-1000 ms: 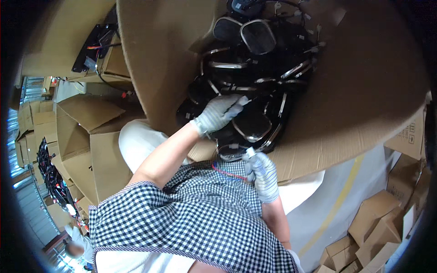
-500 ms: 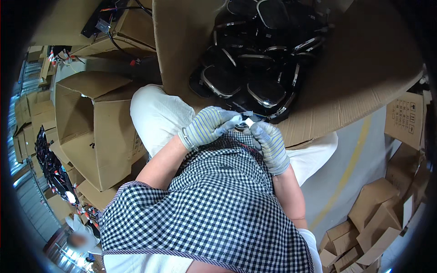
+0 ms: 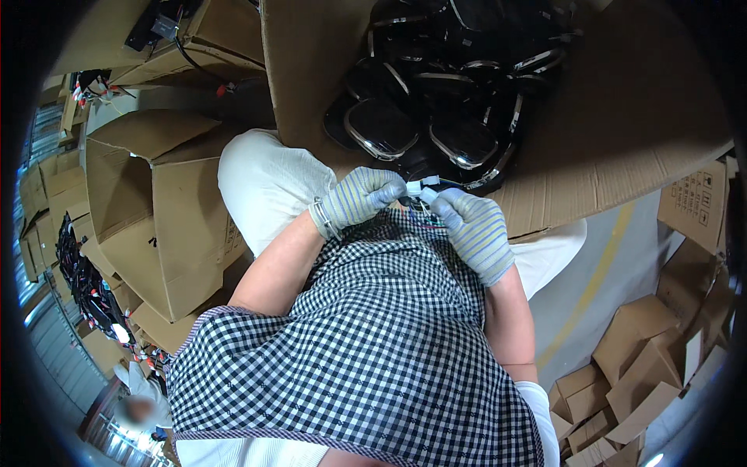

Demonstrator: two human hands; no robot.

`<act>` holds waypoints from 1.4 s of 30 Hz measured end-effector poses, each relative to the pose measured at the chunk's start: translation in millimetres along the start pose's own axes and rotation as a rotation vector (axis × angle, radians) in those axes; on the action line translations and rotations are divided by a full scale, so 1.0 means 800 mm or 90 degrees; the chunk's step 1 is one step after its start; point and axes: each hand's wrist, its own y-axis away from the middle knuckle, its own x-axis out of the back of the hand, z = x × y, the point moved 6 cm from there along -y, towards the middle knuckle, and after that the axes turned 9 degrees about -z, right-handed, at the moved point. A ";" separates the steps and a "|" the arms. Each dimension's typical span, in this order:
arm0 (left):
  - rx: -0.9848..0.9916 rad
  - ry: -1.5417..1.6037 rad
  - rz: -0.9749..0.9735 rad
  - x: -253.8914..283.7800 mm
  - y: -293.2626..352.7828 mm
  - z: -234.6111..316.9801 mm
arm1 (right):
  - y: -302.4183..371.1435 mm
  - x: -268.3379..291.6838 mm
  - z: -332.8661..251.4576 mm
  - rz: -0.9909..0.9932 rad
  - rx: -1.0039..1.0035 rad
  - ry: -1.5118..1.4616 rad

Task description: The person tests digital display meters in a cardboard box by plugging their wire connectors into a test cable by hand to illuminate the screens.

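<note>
Over my lap, both my gloved hands are close together at the rim of a large carton. My left hand (image 3: 359,199), in a striped grey glove, is closed in a pinch on a white plug connector (image 3: 415,188). My right hand (image 3: 476,233), gloved alike, pinches another small white connector (image 3: 428,195) just beside it. A third pale connector (image 3: 430,180) shows just above the two. Thin coloured wires (image 3: 424,219) hang below the fingers. Whether the connectors touch cannot be made out.
The large carton (image 3: 607,187) in front of me holds several black, silver-rimmed parts (image 3: 464,142). An open carton (image 3: 187,233) stands at my left, with dark wired parts (image 3: 89,280) beyond. Folded cartons (image 3: 630,381) lie at right. Another person (image 3: 140,401) is at far lower left.
My hands have moved slightly apart, the right one outward. More of the white connectors and the coloured wires now shows between them.
</note>
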 end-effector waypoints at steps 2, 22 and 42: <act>-0.015 -0.004 -0.008 0.002 -0.002 0.000 | 0.002 0.006 -0.004 0.049 0.020 0.004; -0.043 -0.306 -0.118 -0.001 -0.001 0.041 | -0.028 -0.016 0.015 -0.275 0.114 -0.039; 0.151 -0.108 -0.042 0.063 -0.081 0.093 | -0.274 0.107 0.138 0.330 -0.044 -1.107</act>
